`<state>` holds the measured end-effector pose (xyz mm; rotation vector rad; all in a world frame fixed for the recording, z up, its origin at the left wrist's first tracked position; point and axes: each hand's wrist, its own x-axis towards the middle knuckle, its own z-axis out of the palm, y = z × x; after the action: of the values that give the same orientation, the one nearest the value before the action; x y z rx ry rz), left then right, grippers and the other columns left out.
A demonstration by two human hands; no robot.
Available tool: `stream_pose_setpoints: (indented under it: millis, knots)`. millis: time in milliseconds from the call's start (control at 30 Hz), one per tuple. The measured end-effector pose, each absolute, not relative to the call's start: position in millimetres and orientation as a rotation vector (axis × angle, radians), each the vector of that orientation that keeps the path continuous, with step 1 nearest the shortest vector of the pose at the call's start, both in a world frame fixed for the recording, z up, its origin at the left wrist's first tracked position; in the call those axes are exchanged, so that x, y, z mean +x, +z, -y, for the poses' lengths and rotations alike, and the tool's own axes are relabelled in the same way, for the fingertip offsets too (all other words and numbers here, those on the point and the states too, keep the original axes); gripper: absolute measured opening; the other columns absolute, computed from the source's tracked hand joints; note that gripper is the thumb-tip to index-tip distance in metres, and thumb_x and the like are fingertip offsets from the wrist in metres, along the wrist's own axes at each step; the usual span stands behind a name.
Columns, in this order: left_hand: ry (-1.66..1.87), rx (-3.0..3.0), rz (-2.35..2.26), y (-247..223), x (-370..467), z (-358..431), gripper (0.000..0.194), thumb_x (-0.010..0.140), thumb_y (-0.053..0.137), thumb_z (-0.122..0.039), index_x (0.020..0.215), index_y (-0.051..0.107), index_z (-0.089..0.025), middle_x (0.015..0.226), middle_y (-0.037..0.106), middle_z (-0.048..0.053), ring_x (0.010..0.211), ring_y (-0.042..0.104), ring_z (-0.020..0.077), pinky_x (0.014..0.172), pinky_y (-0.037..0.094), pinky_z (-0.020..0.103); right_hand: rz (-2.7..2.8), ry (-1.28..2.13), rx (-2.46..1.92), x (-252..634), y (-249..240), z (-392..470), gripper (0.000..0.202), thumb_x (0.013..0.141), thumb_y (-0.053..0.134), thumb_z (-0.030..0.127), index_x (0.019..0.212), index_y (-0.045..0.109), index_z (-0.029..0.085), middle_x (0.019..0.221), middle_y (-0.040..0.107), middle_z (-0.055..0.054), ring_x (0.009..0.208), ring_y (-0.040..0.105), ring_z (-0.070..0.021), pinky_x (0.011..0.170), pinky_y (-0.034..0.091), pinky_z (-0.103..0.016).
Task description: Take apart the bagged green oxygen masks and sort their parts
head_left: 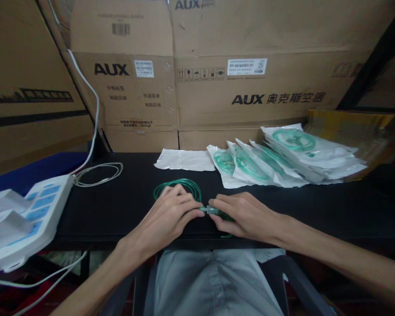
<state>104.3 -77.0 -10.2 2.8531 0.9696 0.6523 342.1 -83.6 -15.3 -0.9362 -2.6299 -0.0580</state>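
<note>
A coil of green tubing (192,186) lies on the black table, partly under my left hand (174,206). The fingers and thumb of that hand pinch the tubing's end near a clear connector (210,210). From the other side, my right hand (243,215) is closed on a green translucent piece joined to the connector; my fingers cover most of it, so its shape is hidden. The connector bridges the small gap between my two hands, close to the table's front edge.
Several white packets with green tubing (294,140) are piled at the back right. A flat white packet (186,159) lies left of them. A white power strip (49,206) with plugs and a thin cable (100,166) occupy the left. Cardboard boxes (204,105) wall off the back.
</note>
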Motion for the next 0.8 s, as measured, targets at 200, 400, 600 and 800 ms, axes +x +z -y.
stream_pose_setpoints:
  millis: [200, 400, 600, 800]
  knots:
    - [0.806, 3.047, -0.917, -20, 105, 72, 0.022, 0.102, 0.051, -0.03, 0.108, 0.07, -0.021, 0.092, 0.07, 0.002, 0.088, 0.049, 0.0215, 0.079, 0.032, 0.037, 2.128, 1.342, -1.192, 336, 2, 79, 0.027, 0.094, 0.052, 0.038, 0.08, 0.061, 0.017, 0.057, 0.051, 0.005, 0.045, 0.042, -0.007, 0.045, 0.032, -0.02]
    - [0.938, 3.011, -0.916, -24, 106, 67, 0.021, 0.102, 0.052, -0.03, 0.115, 0.067, -0.022, 0.1, 0.072, 0.001, 0.091, 0.051, 0.0198, 0.08, 0.032, 0.036, 1.664, 1.822, -1.273, 337, 8, 71, 0.027, 0.086, 0.059, 0.039, 0.08, 0.063, 0.014, 0.062, 0.068, -0.001, 0.036, 0.043, -0.0052, 0.034, 0.019, -0.019]
    - [1.017, 3.0, -0.868, -18, 104, 72, 0.021, 0.101, 0.053, -0.028, 0.116, 0.067, -0.022, 0.101, 0.073, 0.0, 0.094, 0.053, 0.0184, 0.085, 0.033, 0.035, 1.661, 1.835, -1.261, 341, 9, 72, 0.032, 0.086, 0.059, 0.044, 0.081, 0.066, 0.013, 0.06, 0.067, -0.002, 0.038, 0.046, -0.0061, 0.034, 0.02, -0.019]
    - [0.991, 3.031, -0.901, -24, 105, 72, 0.02, 0.101, 0.053, -0.025, 0.114, 0.067, -0.02, 0.095, 0.071, 0.002, 0.092, 0.052, 0.0198, 0.083, 0.035, 0.036, 1.718, 1.826, -1.223, 342, 6, 74, 0.031, 0.088, 0.06, 0.045, 0.082, 0.063, 0.015, 0.064, 0.066, -0.001, 0.04, 0.044, -0.0061, 0.036, 0.025, -0.018]
